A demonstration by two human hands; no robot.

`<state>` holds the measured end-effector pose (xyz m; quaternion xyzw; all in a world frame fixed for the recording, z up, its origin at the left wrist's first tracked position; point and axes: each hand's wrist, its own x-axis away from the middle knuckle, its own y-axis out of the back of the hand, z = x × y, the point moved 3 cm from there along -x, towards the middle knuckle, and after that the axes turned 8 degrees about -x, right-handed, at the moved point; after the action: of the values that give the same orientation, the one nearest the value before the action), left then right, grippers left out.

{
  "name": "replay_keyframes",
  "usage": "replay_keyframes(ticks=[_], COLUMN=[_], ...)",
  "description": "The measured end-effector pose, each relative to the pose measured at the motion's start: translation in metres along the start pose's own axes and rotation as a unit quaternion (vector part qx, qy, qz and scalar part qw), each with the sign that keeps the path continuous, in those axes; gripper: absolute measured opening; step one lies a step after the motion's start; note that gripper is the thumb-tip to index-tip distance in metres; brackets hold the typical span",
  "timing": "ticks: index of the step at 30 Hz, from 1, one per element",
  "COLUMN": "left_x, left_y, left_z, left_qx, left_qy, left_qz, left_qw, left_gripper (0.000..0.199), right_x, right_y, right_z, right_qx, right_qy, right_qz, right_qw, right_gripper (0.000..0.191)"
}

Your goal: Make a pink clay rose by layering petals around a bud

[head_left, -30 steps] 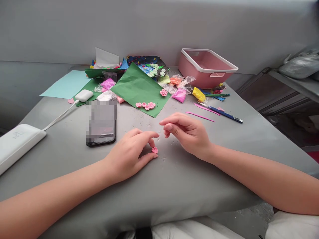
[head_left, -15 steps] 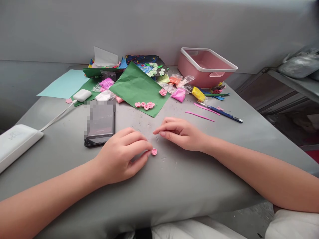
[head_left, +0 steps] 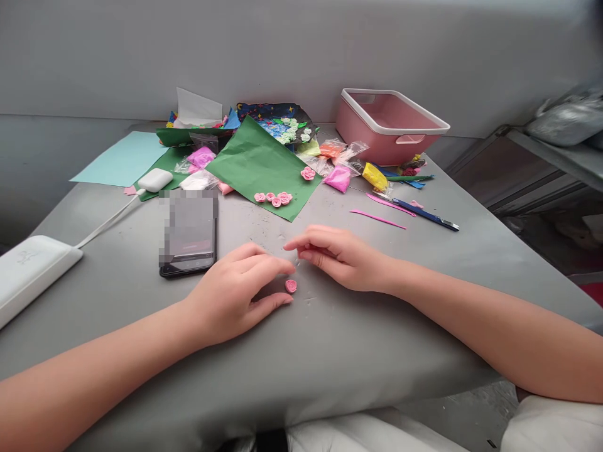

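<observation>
A small pink clay rose (head_left: 291, 286) sits on the grey table. The thumb and index finger of my left hand (head_left: 240, 289) are parted on either side of it, and a gap shows around the flower. Just beyond, to the right, my right hand (head_left: 342, 256) hovers low over the table with its fingers bent and apart, nothing visible in them. Several finished pink roses (head_left: 283, 199) rest along the near edge of a green paper sheet (head_left: 257, 160), with a larger pink flower (head_left: 308, 173) at its right corner.
A phone (head_left: 191, 235) lies left of my left hand, and a white power bank (head_left: 35, 273) with a cable is farther left. Pink modelling tools (head_left: 377, 220) and a blue craft knife (head_left: 428, 215) lie right. Bagged clay (head_left: 338, 178) and a pink basket (head_left: 391, 147) stand behind.
My left thumb and index finger have spread apart, letting go of the small rose, which stays nearly in place. My right hand has shifted slightly left and nearer to me.
</observation>
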<state>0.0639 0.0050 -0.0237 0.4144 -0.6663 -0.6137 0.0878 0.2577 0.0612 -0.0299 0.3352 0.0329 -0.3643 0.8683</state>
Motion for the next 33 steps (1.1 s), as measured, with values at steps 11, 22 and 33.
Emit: replay_keyframes(ticks=[11, 22, 33], left_x=[-0.004, -0.004, -0.003], left_y=[-0.005, -0.001, -0.001], left_z=[0.002, 0.0, 0.002], left_qx=[0.068, 0.387, 0.471], left_qy=[0.045, 0.227, 0.372], left_qz=[0.063, 0.03, 0.045], left_qw=[0.995, 0.893, 0.799], left_gripper=[0.017, 0.013, 0.023], right_x=[0.0, 0.002, 0.003], right_y=[0.001, 0.004, 0.0], right_z=[-0.006, 0.001, 0.003], right_qx=[-0.25, -0.23, -0.187], right_qy=[-0.139, -0.081, -0.042], right_qz=[-0.12, -0.143, -0.127], right_qw=[0.951, 0.959, 0.973], right_gripper=[0.025, 0.024, 0.021])
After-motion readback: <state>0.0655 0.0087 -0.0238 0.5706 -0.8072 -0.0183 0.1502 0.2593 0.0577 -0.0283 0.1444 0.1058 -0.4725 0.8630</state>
